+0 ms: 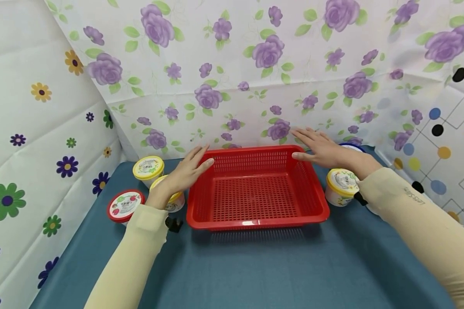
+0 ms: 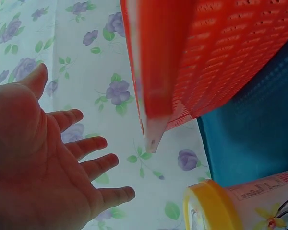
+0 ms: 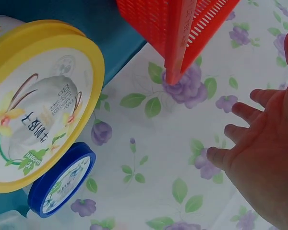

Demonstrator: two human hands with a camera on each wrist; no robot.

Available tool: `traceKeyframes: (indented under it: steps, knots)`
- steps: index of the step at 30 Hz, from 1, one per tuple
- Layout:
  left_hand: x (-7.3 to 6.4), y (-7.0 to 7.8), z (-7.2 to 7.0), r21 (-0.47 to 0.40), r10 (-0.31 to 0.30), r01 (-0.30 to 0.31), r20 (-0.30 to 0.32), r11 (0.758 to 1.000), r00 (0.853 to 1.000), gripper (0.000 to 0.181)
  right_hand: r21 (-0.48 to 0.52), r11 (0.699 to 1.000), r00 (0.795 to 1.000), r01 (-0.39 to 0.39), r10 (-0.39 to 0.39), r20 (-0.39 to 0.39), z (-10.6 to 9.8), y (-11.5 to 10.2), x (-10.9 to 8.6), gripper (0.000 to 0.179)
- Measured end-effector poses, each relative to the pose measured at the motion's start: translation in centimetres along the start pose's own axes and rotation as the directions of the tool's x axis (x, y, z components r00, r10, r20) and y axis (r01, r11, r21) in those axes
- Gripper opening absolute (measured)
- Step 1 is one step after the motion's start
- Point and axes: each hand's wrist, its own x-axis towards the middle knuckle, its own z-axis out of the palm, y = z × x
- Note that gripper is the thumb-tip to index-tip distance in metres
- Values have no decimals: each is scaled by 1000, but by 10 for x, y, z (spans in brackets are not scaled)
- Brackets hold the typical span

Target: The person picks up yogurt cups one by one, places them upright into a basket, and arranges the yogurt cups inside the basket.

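Observation:
A red plastic basket (image 1: 251, 197) with mesh walls and floor stands on the blue-covered table; its inside is bare. Beside its left rim is my left hand (image 1: 183, 171), fingers straight and thumb spread. The left wrist view shows that hand (image 2: 53, 158) holding nothing, apart from the basket wall (image 2: 158, 57). My right hand (image 1: 325, 148) hovers by the far right corner, fingers extended. In the right wrist view, that hand (image 3: 261, 143) is likewise without anything and apart from the basket (image 3: 180, 43).
Left of the basket stand two yellow-lidded tubs (image 1: 148, 167), one partly behind my left wrist, and a red-lidded tub (image 1: 126, 205). On the right are a yellow-lidded tub (image 1: 341, 184) and a blue-lidded tub (image 3: 62, 179). A flowered sheet (image 1: 216, 56) hangs behind.

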Motion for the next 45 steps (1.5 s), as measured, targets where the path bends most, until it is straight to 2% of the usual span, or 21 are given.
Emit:
traceKeyframes:
  steps: [7, 16, 21, 27, 35, 45]
  knots:
    - [-9, 0, 3, -68, -2, 1, -9, 998, 1000, 74, -5, 1000, 1000, -6, 6, -6, -1, 5, -7, 83]
    - [-18, -3, 9, -110, -7, 4, -26, 994, 1000, 74, 27, 1000, 1000, -7, 8, -16, 1, 15, -13, 84]
    - [-26, -3, 13, -155, -11, 3, -48, 988, 999, 75, 1, 1000, 1000, -19, 19, -13, 1, 20, -18, 85]
    - [-39, -4, 21, -208, -35, 18, -76, 978, 996, 78, -6, 1000, 1000, -16, 16, -16, 1, 23, -27, 84]
    - [-50, -8, 28, -261, -70, 38, -116, 964, 991, 80, 17, 1000, 998, 21, -20, -58, -1, 34, -37, 83]
    - [-60, -9, 35, -281, -76, 31, -150, 959, 986, 76, 22, 1000, 998, 21, -20, -53, 3, 43, -46, 82]
